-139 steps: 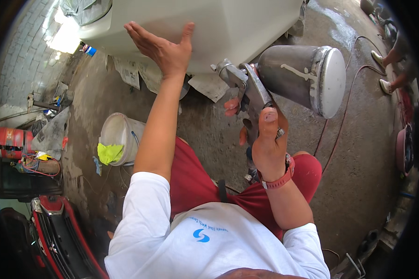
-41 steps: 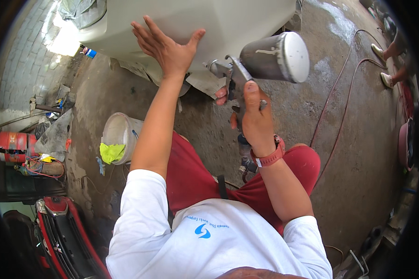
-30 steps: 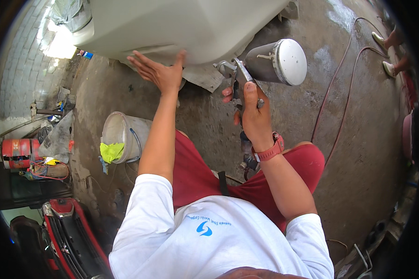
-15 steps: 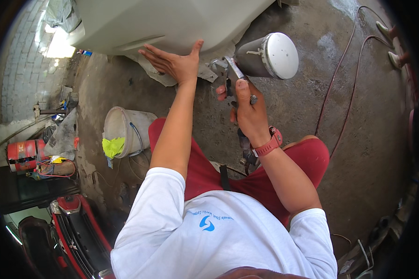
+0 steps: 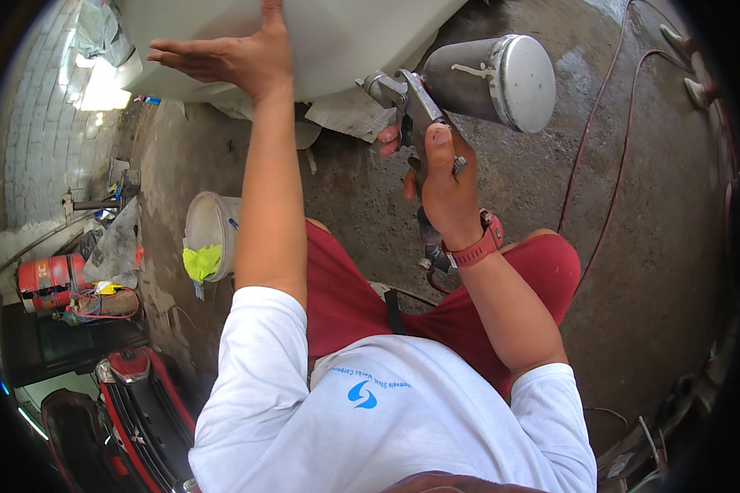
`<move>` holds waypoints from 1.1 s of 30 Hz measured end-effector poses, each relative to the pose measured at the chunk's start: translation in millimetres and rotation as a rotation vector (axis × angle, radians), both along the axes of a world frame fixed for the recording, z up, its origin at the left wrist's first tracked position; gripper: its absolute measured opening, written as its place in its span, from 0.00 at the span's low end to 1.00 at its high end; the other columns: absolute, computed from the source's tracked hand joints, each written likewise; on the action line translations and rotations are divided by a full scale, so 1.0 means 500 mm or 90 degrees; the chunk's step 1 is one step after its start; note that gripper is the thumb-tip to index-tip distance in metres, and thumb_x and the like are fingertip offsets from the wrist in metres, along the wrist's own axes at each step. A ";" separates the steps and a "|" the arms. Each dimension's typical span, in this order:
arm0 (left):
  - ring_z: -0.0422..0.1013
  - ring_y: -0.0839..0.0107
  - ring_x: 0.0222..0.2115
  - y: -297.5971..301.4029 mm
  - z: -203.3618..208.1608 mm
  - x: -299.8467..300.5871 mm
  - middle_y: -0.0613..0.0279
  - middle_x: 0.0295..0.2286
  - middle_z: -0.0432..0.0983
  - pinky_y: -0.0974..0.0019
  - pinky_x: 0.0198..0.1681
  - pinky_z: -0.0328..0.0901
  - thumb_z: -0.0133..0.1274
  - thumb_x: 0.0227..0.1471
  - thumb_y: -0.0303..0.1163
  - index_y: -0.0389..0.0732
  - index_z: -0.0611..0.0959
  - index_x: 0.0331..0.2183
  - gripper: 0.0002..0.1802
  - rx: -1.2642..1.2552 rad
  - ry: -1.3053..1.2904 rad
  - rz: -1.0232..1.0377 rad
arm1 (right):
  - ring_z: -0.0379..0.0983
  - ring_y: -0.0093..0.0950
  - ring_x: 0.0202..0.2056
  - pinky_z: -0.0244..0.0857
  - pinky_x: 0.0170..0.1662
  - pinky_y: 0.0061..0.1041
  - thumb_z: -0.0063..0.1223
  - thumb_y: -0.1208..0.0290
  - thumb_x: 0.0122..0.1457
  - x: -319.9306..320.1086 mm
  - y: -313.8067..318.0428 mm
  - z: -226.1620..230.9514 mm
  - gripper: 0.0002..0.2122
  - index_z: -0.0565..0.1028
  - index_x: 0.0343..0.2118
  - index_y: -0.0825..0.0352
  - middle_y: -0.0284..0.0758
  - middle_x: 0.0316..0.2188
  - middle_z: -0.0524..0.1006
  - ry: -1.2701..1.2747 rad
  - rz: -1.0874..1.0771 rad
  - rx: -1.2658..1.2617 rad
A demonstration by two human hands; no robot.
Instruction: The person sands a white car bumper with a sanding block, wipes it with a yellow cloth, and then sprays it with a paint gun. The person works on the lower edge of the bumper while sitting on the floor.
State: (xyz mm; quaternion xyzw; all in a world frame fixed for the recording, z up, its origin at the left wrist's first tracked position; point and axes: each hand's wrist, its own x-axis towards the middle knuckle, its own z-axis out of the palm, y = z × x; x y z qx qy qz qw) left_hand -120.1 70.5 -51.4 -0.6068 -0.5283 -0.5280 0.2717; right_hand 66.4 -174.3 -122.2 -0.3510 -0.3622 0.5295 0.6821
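Note:
My right hand (image 5: 448, 185) is wrapped round the grip of a spray gun (image 5: 423, 100), its thumb up along the back. The gun's round metal cup (image 5: 469, 78) juts out to the right, with a pale drip of paint on its side and a whitish lid (image 5: 528, 84). The nozzle end points left toward a large pale grey panel (image 5: 345, 41), apart from it. Over that panel my left hand (image 5: 242, 62) is open and empty, thumb stretched upward and the other fingers leftward. Whether its palm touches the surface I cannot tell.
A whitish bucket (image 5: 210, 205) with a lime-green cloth (image 5: 201, 262) stands left of my knee. Red hoses (image 5: 608, 115) trail across the concrete floor at right, near someone's feet (image 5: 699, 90). A red can (image 5: 49, 279) and car parts (image 5: 140, 411) crowd the left. Paper (image 5: 353, 111) lies below the panel.
My left hand has moved up and to the left along the panel. The spray gun in my right hand has shifted slightly right, its cup now higher and nearer.

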 end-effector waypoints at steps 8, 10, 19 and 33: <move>0.27 0.27 0.76 -0.046 -0.226 0.072 0.21 0.73 0.26 0.24 0.74 0.37 0.76 0.27 0.80 0.34 0.29 0.76 1.01 -0.109 -0.011 0.080 | 0.78 0.20 0.41 0.70 0.39 0.22 0.41 0.50 0.81 -0.004 -0.008 -0.010 0.29 0.67 0.74 0.66 0.33 0.40 0.84 -0.057 -0.013 -0.003; 0.25 0.29 0.77 -0.068 -0.273 0.076 0.23 0.74 0.24 0.25 0.74 0.37 0.75 0.29 0.80 0.37 0.30 0.77 0.99 -0.182 -0.075 0.088 | 0.77 0.19 0.38 0.71 0.45 0.24 0.45 0.54 0.80 -0.006 -0.010 -0.012 0.28 0.67 0.75 0.67 0.31 0.37 0.83 -0.033 -0.010 -0.005; 0.29 0.31 0.77 -0.111 -0.318 0.020 0.25 0.75 0.26 0.30 0.76 0.37 0.77 0.29 0.77 0.33 0.29 0.76 1.00 -0.319 -0.161 0.105 | 0.77 0.19 0.36 0.73 0.47 0.25 0.49 0.53 0.79 -0.005 -0.005 -0.026 0.29 0.67 0.75 0.66 0.33 0.35 0.83 -0.035 0.037 -0.080; 0.28 0.34 0.77 -0.108 -0.299 -0.045 0.27 0.75 0.28 0.32 0.77 0.35 0.72 0.37 0.79 0.34 0.31 0.76 0.94 -0.273 -0.033 0.082 | 0.79 0.21 0.35 0.75 0.45 0.27 0.50 0.54 0.78 -0.023 -0.015 -0.035 0.29 0.68 0.73 0.68 0.36 0.34 0.84 -0.054 0.040 -0.075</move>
